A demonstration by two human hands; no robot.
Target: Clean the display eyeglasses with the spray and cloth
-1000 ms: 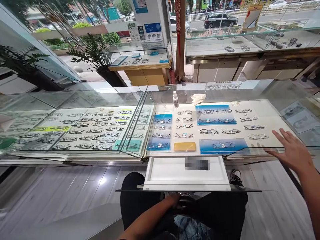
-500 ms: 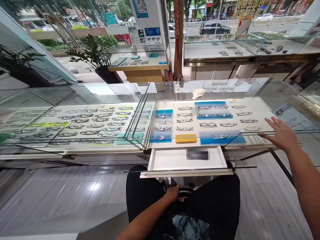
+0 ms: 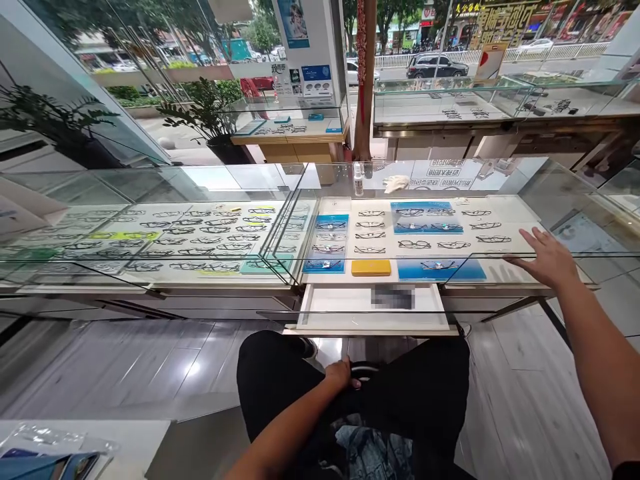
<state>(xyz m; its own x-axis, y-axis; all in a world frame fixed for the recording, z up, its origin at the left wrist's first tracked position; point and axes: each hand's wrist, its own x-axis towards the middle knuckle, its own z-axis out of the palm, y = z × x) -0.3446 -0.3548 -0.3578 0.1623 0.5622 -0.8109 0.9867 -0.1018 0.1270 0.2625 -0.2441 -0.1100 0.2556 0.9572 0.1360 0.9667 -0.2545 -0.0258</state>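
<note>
My right hand (image 3: 545,257) rests on or just over the glass top at the right end of the display case (image 3: 520,208), palm down with fingers spread, holding nothing. Below the glass, several pairs of eyeglasses (image 3: 493,239) lie in rows near its fingertips. Down between my knees, my left hand (image 3: 340,375) is closed at a dark curved part (image 3: 366,371) of what looks like the seat; its grip is partly hidden. In front of my lap, a white drawer (image 3: 335,313) stands pulled out, with a blurred dark object (image 3: 393,297) inside.
Blue display mats (image 3: 327,227) and a yellow case (image 3: 371,268) lie under the glass. On top are a spray bottle (image 3: 358,180) and a crumpled pale cloth (image 3: 396,184). Another glasses case (image 3: 200,223) adjoins on the left. A white surface (image 3: 135,440) holds plastic-wrapped items at lower left.
The view has shifted slightly, and the white surface at lower left has come into sight. Both hands keep nearly the same pose, the right still spread at the glass.
</note>
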